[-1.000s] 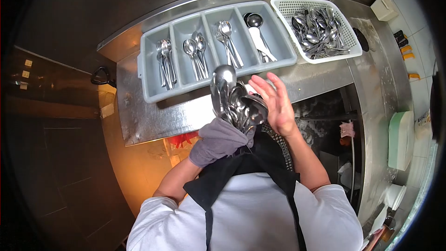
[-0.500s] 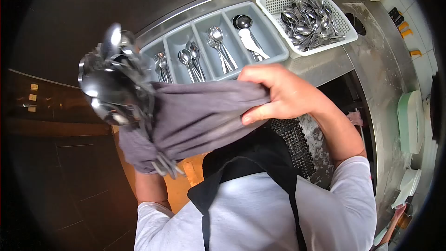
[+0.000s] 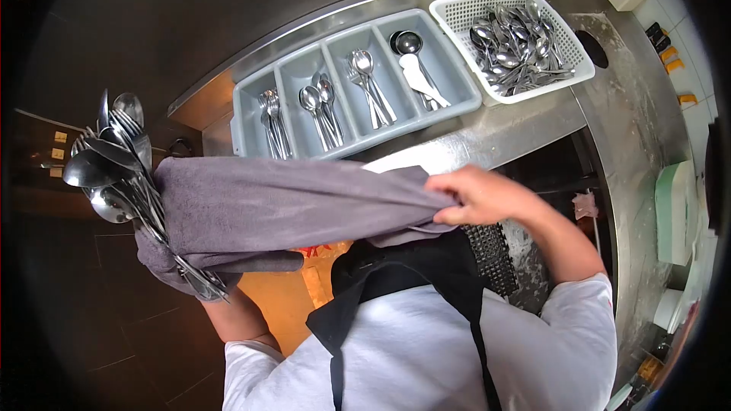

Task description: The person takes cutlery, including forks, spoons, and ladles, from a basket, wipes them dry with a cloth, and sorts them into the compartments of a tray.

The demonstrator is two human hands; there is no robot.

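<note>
A bundle of spoons and forks sticks out of the grey towel on the left, heads upward and handle ends at the lower right. My left forearm reaches up to it, and the towel covers that hand, which grips the cutlery through the cloth. My right hand is closed on the other end of the towel, pulling it taut across my front. Beyond lies a grey cutlery tray with forks, spoons, ladles and a white-handled utensil in separate compartments.
A white perforated basket full of mixed cutlery stands right of the tray on the steel counter. A round hole opens in the counter. At the right edge stands a pale green and white container.
The cutlery bundle has moved left and slightly down with my left hand. My right hand has gone down and slightly right, so the towel is stretched longer between both hands.
</note>
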